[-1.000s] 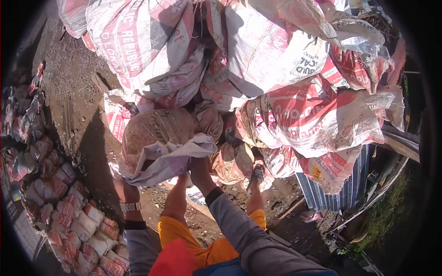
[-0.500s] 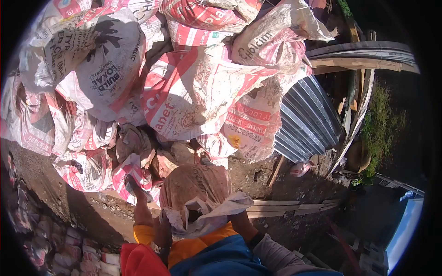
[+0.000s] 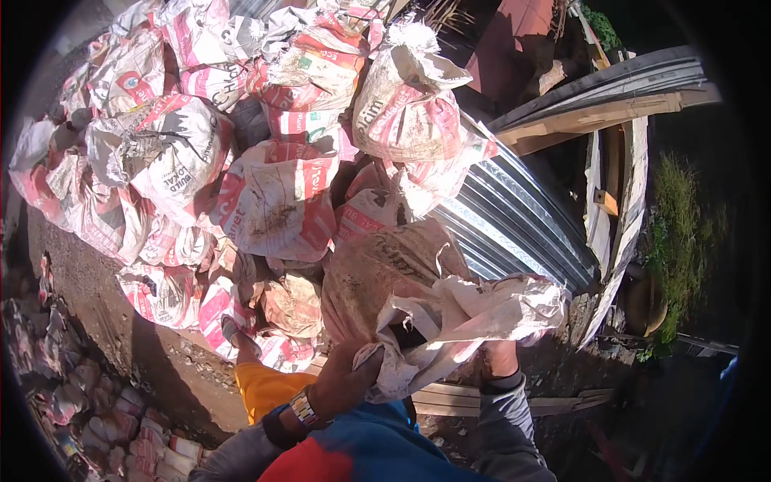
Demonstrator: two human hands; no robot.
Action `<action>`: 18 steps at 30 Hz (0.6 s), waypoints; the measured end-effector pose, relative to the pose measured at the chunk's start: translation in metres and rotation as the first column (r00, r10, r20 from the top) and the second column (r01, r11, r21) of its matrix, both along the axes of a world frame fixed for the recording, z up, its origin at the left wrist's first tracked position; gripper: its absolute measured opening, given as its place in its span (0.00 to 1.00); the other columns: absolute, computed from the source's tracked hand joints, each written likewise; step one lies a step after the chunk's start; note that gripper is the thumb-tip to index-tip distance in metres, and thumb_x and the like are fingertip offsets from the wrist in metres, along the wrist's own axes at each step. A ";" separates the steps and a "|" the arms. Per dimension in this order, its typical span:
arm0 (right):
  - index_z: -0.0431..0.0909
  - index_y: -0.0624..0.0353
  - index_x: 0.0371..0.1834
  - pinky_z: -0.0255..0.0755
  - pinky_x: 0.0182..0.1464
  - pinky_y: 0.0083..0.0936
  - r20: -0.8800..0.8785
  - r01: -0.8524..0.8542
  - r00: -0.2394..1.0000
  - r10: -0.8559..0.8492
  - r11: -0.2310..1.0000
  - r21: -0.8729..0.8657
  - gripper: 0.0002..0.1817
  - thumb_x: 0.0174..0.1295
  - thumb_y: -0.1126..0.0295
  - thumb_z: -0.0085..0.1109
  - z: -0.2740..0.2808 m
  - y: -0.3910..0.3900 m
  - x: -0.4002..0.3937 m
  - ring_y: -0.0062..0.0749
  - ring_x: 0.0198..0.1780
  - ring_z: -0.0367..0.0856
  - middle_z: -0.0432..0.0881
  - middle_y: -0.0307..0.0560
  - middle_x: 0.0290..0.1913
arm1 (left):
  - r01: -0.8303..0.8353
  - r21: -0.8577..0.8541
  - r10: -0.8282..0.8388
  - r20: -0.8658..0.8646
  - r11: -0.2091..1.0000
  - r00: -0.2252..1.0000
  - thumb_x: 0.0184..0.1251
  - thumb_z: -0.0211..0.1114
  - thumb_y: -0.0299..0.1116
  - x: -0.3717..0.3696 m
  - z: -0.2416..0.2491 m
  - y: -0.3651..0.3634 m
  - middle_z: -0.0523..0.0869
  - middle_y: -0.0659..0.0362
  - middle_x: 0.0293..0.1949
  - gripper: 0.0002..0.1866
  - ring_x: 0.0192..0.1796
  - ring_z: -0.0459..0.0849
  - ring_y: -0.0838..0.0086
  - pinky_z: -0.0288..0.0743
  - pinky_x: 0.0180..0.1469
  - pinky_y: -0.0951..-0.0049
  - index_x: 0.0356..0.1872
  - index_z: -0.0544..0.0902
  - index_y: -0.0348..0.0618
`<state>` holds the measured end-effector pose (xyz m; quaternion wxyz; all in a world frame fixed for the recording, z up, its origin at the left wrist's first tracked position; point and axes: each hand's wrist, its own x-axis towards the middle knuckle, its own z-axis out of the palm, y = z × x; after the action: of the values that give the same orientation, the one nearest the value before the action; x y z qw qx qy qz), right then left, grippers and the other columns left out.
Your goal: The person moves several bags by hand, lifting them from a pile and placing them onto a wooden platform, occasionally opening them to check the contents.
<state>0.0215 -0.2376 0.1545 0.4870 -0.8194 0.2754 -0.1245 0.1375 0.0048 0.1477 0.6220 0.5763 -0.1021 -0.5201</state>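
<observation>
A brown, dirt-stained sack (image 3: 385, 281) hangs in front of my body, lifted off the ground. Its loose pale mouth is torn and folded over to the right, with a dark opening at the near side. My left hand (image 3: 345, 379), below a wrist with a metal-banded watch, is closed on the near left edge of the mouth. My right hand (image 3: 499, 359) grips the sack under the pale flap on the right, its fingertips mostly hidden by the cloth. Just beyond, a red-and-white sack (image 3: 281, 201) lies on the pile.
Filled sacks are heaped ahead and to the left, among them a Holcim-printed sack (image 3: 409, 104). Corrugated metal sheets (image 3: 522, 213) lean at the right, beside curved wooden planks (image 3: 610, 116). More sacks (image 3: 120, 426) lie lower left. My foot (image 3: 241, 336) stands against the pile's base.
The brown sack has risen and moved right and forward, closer to the pile. Both my hands have come up with it, and its mouth now spreads out to the right.
</observation>
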 end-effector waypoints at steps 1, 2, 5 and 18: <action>0.75 0.60 0.49 0.69 0.51 0.38 0.005 -0.019 1.000 0.019 0.999 -0.031 0.17 0.56 0.69 0.60 0.001 -0.015 0.007 0.42 0.48 0.76 0.78 0.52 0.45 | -0.009 -0.001 0.009 0.004 1.000 1.000 0.73 0.52 0.36 -0.001 -0.001 -0.013 0.74 0.62 0.18 0.16 0.23 0.68 0.82 0.63 0.25 0.72 0.26 0.75 0.37; 0.75 0.61 0.48 0.70 0.49 0.38 0.006 -0.037 0.999 0.038 0.997 -0.072 0.16 0.56 0.69 0.60 0.000 -0.031 0.016 0.43 0.47 0.77 0.78 0.53 0.44 | -0.015 -0.041 0.016 0.015 0.999 1.000 0.73 0.51 0.37 0.000 -0.004 -0.030 0.74 0.63 0.18 0.17 0.22 0.68 0.82 0.62 0.25 0.72 0.25 0.75 0.38; 0.75 0.63 0.47 0.71 0.46 0.39 -0.005 -0.122 0.992 0.123 0.973 -0.197 0.15 0.56 0.69 0.59 -0.032 -0.076 0.054 0.45 0.43 0.78 0.79 0.54 0.40 | -0.047 -0.106 0.039 -0.075 0.993 0.996 0.74 0.51 0.38 0.014 -0.032 -0.071 0.73 0.65 0.18 0.17 0.22 0.67 0.82 0.62 0.25 0.73 0.26 0.75 0.39; 0.65 0.58 0.64 0.45 0.71 0.45 0.099 -0.065 0.990 0.100 0.947 -0.314 0.30 0.62 0.58 0.59 -0.308 -0.105 0.173 0.52 0.66 0.63 0.69 0.56 0.61 | -0.654 -0.008 0.653 -0.062 0.756 0.755 0.72 0.57 0.46 0.105 -0.260 -0.173 0.77 0.60 0.38 0.20 0.37 0.74 0.76 0.71 0.41 0.70 0.47 0.73 0.34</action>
<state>0.1944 -0.3429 -0.1535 0.3718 -0.8882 0.1898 -0.1921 0.2423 -0.1683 -0.1127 0.7754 0.5519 0.1149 -0.2845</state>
